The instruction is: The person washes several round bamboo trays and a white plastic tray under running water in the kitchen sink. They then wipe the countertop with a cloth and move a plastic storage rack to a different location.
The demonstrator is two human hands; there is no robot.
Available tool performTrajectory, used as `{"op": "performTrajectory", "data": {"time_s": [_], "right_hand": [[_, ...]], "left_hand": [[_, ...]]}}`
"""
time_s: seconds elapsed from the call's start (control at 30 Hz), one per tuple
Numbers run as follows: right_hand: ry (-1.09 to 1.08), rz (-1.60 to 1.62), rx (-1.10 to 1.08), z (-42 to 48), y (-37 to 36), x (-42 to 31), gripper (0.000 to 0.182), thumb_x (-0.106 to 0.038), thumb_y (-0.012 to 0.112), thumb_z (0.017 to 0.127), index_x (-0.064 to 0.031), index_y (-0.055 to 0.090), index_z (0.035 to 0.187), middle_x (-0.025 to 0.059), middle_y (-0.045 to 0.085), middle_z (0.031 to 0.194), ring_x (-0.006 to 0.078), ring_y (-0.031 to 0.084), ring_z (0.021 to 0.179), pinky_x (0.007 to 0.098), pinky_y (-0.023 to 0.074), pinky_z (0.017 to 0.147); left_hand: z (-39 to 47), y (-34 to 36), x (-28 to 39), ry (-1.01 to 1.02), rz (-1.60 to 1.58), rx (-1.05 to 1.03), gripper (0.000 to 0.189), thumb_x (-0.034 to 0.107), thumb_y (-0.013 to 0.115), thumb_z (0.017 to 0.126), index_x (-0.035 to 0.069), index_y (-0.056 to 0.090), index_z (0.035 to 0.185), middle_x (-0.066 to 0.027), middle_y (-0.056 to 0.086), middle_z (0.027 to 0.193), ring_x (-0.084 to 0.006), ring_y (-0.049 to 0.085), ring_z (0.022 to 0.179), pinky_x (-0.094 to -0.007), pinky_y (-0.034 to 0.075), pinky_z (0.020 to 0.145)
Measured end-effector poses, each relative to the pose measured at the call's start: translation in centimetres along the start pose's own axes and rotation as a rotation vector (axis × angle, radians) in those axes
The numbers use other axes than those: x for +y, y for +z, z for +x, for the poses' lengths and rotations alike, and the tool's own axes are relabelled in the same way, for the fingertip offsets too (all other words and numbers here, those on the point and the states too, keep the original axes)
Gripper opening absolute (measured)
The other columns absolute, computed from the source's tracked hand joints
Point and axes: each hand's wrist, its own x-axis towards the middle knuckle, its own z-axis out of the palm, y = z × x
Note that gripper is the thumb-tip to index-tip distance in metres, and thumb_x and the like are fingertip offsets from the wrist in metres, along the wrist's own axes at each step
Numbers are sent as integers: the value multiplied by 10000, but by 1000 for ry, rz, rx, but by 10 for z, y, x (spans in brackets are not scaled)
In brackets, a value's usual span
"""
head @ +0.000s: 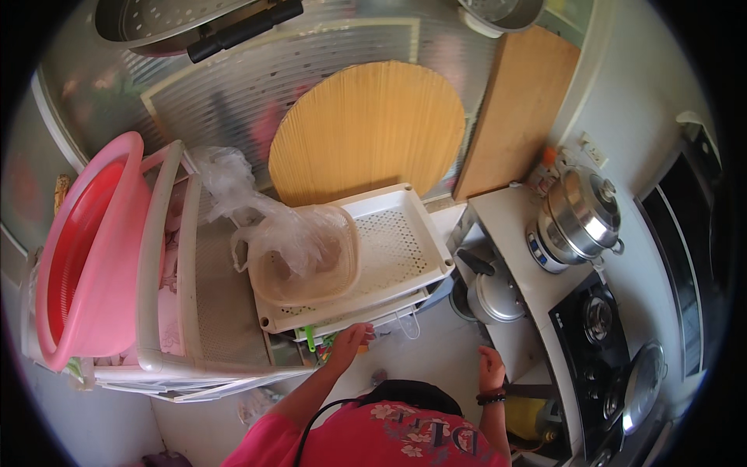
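My left hand (352, 344) is just in front of the near edge of a white perforated plastic rack (402, 233), its fingers partly curled and seemingly holding nothing. On the rack's left side sits a beige plastic basket (268, 289) with a crumpled clear plastic bag (297, 233) in it; the bag trails out to the upper left. My right hand (491, 368) hangs over the floor beside the counter, fingers bent, with a dark bead bracelet at the wrist. Whether it holds anything cannot be told. A green plastic handle (310, 338) shows under the rack, left of my left hand.
Pink basins (125, 251) lean on a white shelf unit (157, 280) at left. A round bamboo board (373, 128) and a wooden board (519, 105) stand behind. At right, the counter (502, 204) bears a steamer pot (578, 216) and a gas hob (583, 350); a lidded pot (496, 295) stands below.
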Motion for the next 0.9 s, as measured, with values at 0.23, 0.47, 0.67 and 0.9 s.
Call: {"op": "performTrajectory", "data": {"time_s": [0.23,0.47,0.67,0.9], "right_hand": [[-59,21,-169,77,35,10,153,-29,493,798,-51,595,911,99,597,873,220,584,786,290,459,636],[-139,190,-280,202,66,6,144,-26,502,811,-37,591,924,81,604,862,157,587,788,251,454,650],[-238,236,-516,286,91,9,167,-69,499,814,-58,582,959,75,592,913,187,576,783,256,447,626],[-125,551,-741,327,119,21,248,-127,499,833,-34,532,1060,101,569,1001,173,551,906,276,448,723]], "left_hand": [[19,0,42,-53,-188,120,391,321,332,921,1,512,1054,-94,580,924,-156,569,846,-267,457,753],[19,18,24,-81,-139,443,409,340,321,918,0,519,1031,-87,584,887,-149,570,807,-258,460,698],[36,71,26,-169,-204,791,413,349,333,910,-2,517,1026,-92,581,888,-152,574,798,-252,460,668],[64,105,27,-226,-356,1085,441,410,390,874,51,419,1128,-80,506,999,-185,541,870,-293,453,677]]}}
